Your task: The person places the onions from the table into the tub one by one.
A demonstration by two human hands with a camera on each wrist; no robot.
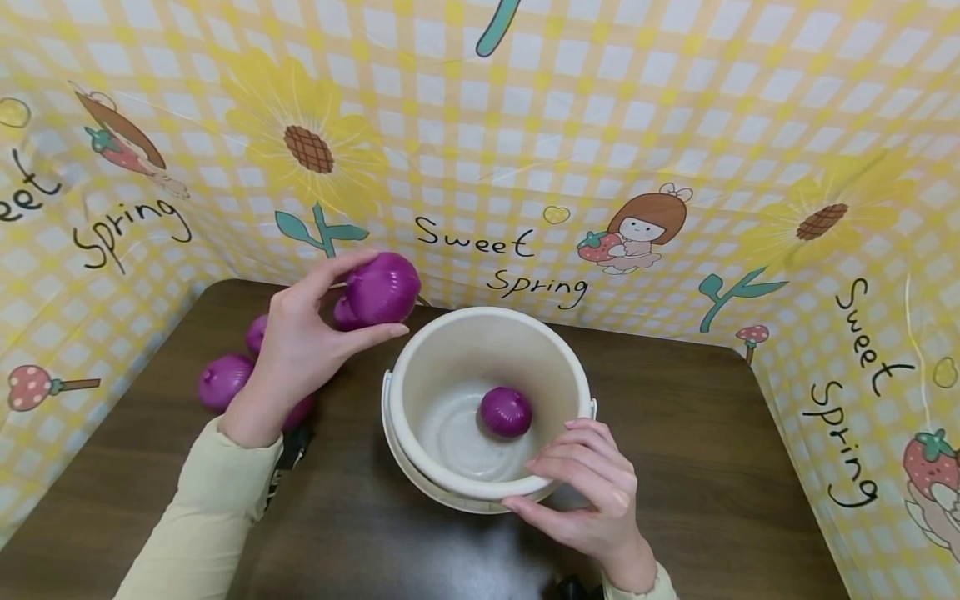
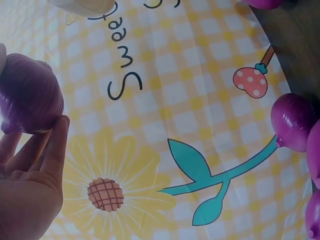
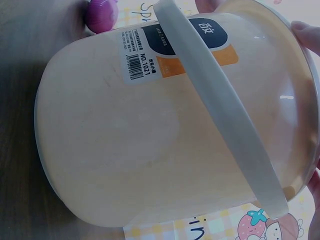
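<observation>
Backdrop (image 1: 480, 167): yellow-and-white checked cloth, lettered "Sweet Spring", standing behind and beside a dark wood-grained table (image 1: 675, 400).
Held onion (image 1: 384, 287): raised above the table, just beyond the upper-left side of the bucket (image 1: 465, 358), outside its mouth.
Left hand (image 1: 300, 342): grips the held onion, thumb on one side and fingers on the other.
Right hand (image 1: 588, 492): pinches the bucket rim, fingers inside, thumb outside.
Onion handling: probably firm and of modest weight; glossy skin (likely slippery) favours a hold around the widest girth, thumb opposing fingers. Hard squeezing could bruise or peel it.
Bucket handling: probably light, fairly stiff plastic; the rim gives a steadier hold than the swinging handle (image 3: 220, 107).
Bucket contents: one purple onion (image 1: 506, 412) on the floor.
Hidden: table onions (image 1: 225, 382) partly behind the left arm; exact count uncertain.
Cut off: held onion at the left-wrist view's edge; right hand mostly outside the right-wrist view.
Unclear: small print on the sticker (image 3: 140, 55).
</observation>
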